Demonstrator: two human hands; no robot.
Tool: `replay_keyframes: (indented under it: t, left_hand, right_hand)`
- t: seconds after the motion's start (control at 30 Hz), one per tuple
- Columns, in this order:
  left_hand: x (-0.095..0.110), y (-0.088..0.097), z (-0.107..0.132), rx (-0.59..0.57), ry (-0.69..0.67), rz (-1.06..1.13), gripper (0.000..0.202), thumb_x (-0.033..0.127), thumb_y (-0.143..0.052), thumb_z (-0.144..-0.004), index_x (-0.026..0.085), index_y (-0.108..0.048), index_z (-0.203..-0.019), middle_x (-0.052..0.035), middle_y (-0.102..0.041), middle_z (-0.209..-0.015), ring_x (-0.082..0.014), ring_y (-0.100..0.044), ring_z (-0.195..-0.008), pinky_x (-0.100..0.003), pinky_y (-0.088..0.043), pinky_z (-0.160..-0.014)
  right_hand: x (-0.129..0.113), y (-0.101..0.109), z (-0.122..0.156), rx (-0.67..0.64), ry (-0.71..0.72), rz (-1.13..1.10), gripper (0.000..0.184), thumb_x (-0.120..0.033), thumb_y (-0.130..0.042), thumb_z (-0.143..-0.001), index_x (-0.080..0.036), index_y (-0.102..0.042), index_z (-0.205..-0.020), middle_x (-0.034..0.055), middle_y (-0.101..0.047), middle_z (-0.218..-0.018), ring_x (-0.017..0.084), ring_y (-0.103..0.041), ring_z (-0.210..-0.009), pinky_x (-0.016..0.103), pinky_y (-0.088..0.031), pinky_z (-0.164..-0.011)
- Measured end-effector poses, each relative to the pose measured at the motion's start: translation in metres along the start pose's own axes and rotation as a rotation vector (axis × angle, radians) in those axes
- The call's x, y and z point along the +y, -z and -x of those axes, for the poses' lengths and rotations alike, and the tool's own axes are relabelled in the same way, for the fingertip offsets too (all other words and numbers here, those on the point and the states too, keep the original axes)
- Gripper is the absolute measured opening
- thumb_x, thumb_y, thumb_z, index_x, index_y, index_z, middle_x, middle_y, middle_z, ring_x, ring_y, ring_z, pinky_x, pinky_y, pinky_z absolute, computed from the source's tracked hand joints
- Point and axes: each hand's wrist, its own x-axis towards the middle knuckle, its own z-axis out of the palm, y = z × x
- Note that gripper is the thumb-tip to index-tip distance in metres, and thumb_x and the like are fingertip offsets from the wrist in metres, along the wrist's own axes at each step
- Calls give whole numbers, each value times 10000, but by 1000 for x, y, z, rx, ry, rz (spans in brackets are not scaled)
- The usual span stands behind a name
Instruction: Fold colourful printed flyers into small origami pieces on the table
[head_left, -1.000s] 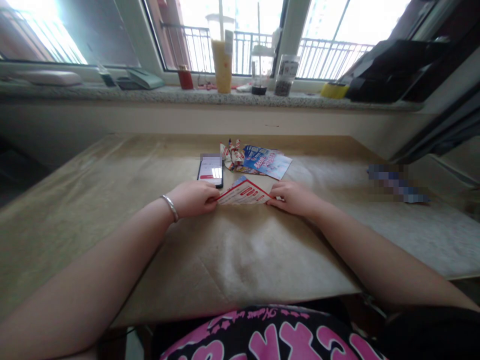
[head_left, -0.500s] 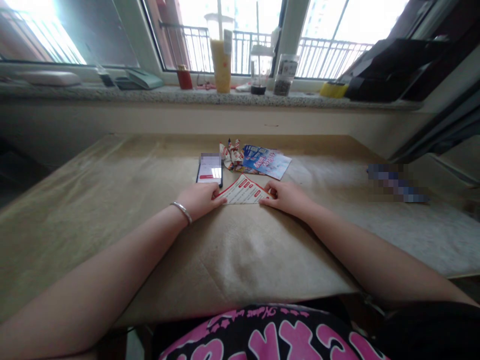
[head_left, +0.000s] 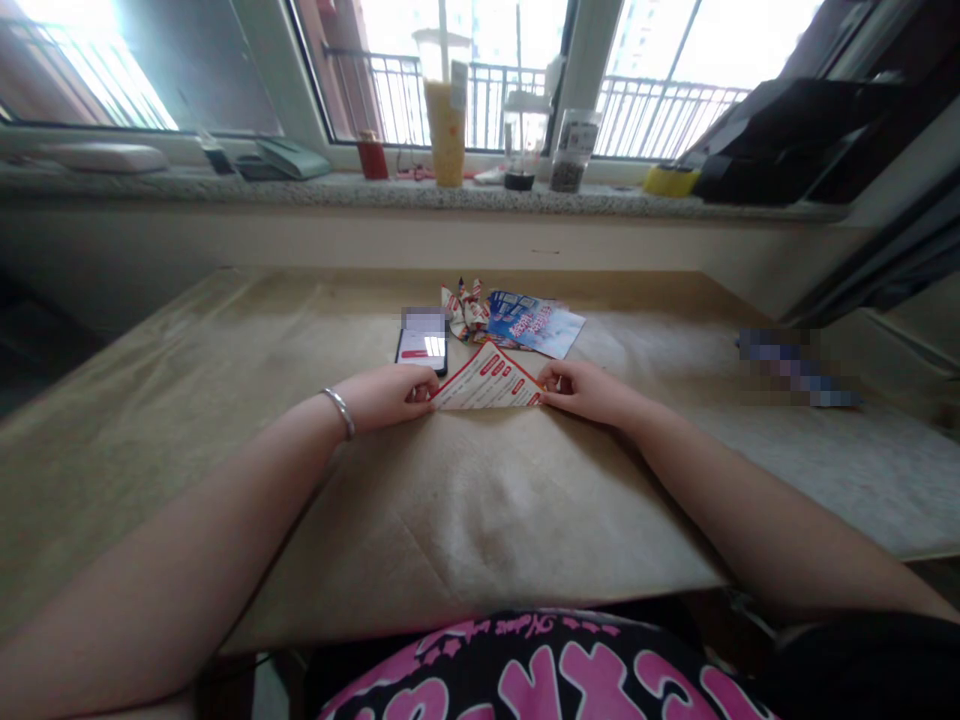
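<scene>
A red-and-white printed leaflet [head_left: 487, 380], folded into a triangle, lies at the middle of the table with its point away from me. My left hand [head_left: 390, 395] pinches its left corner, and my right hand [head_left: 581, 392] pinches its right corner. Just beyond my left hand sits a smartphone [head_left: 421, 342] with a lit screen, partly blurred. Farther back lie a small heap of folded red-and-white paper pieces [head_left: 465, 312] and a blue printed leaflet [head_left: 534, 323].
Brown paper [head_left: 480, 520] covers the table. A blurred item [head_left: 795, 368] lies to the right. Behind the table, a granite windowsill [head_left: 420, 193] holds a tall cup of yellow drink [head_left: 447, 130], glass jars, and a black bag [head_left: 772, 145].
Both hands have drawn in from beside the leaflet and now pinch its two corners. The leaflet's point has shifted slightly toward the phone.
</scene>
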Motion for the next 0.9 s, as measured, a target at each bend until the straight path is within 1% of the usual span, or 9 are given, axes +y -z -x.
replay_keyframes:
  t: [0.17, 0.2, 0.33, 0.43, 0.5, 0.6, 0.73, 0.8, 0.9]
  left_hand:
    - [-3, 2, 1, 0, -13, 3, 217, 362, -496, -795, 188, -609, -861, -11, -613, -771, -130, -517, -637, -222, -376, -577]
    - [-5, 2, 1, 14, -36, 0, 210, 352, -501, -788, 190, -616, -855, -11, -610, -775, -130, -520, -648, -221, -383, -587]
    - [-10, 4, 3, 147, -180, -25, 203, 307, -476, -805, 190, -640, -828, -26, -599, -835, -133, -548, -736, -229, -425, -698]
    - [-8, 5, 4, 224, -220, -59, 239, 280, -434, -842, 193, -657, -837, -39, -596, -908, -133, -564, -784, -235, -434, -746]
    - [-7, 6, 4, 226, -229, -86, 258, 245, -417, -849, 201, -671, -852, -41, -603, -945, -135, -574, -818, -236, -436, -766]
    - [-6, 6, 4, 188, -269, -132, 304, 201, -389, -861, 232, -688, -913, -30, -623, -976, -134, -583, -868, -230, -436, -792]
    - [-7, 3, 4, 167, -260, -250, 322, 225, -390, -885, 263, -691, -993, -29, -642, -1020, -148, -593, -874, -241, -447, -771]
    - [-6, 1, 4, 181, -246, -279, 304, 249, -415, -887, 271, -697, -999, -28, -649, -1032, -150, -598, -867, -242, -452, -758]
    - [-1, -1, 4, 210, -271, -282, 273, 293, -451, -896, 288, -703, -1000, -25, -660, -1024, -154, -601, -876, -245, -462, -758]
  right_hand:
    - [4, 1, 0, 15, 30, -136, 198, -354, -572, -772, -166, -621, -812, 2, -583, -697, 102, -460, -589, 229, -357, -540]
    - [5, 1, 0, 17, 39, -158, 190, -345, -577, -766, -165, -626, -805, 3, -591, -704, 99, -462, -587, 227, -360, -539]
    - [2, 2, 2, 49, 159, -135, 140, -292, -600, -753, -164, -649, -781, 9, -598, -725, 96, -472, -594, 226, -384, -552]
    - [-2, 4, 4, 17, 292, -79, 108, -259, -604, -767, -170, -664, -772, 24, -610, -759, 108, -502, -644, 233, -415, -590]
    - [-4, 6, 5, -36, 347, -51, 96, -234, -604, -775, -172, -675, -792, 33, -621, -796, 116, -535, -688, 241, -436, -629]
    - [-4, 6, 5, -97, 408, -19, 84, -200, -607, -778, -174, -680, -810, 42, -639, -838, 133, -584, -768, 268, -460, -714]
    - [-3, 5, 4, -103, 454, 50, 90, -178, -607, -779, -187, -681, -827, 41, -650, -846, 149, -596, -824, 299, -464, -789]
    - [-4, 5, 4, -106, 459, 88, 97, -187, -600, -791, -191, -683, -840, 43, -652, -855, 151, -595, -831, 303, -465, -798]
    - [-8, 6, 5, -102, 466, 154, 106, -216, -585, -814, -194, -684, -846, 52, -657, -872, 156, -595, -850, 305, -463, -804]
